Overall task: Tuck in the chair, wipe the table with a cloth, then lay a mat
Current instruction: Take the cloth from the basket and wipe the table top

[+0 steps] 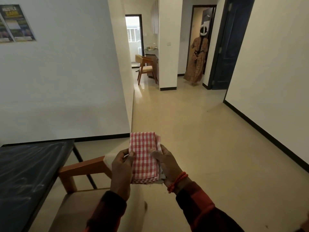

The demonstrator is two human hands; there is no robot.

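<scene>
Between the hands, held over the floor just right of the chair (pixel 83 166), was the folded checked cloth (pixel 144 156). The left hand (pixel 121 166) pinched its left edge under the thumb; the right hand (pixel 167 164) cupped the other. Light and limp, it would likely droop unless gripped along the fold; the dark tabletop (pixel 28 173) lay nearby.

Both arms forward, sleeved; left hand (pixel 121 166) and right hand (pixel 168 166) side by side, thumbs on top, fingers curled, pinching folded cloth (pixel 144 156).
</scene>
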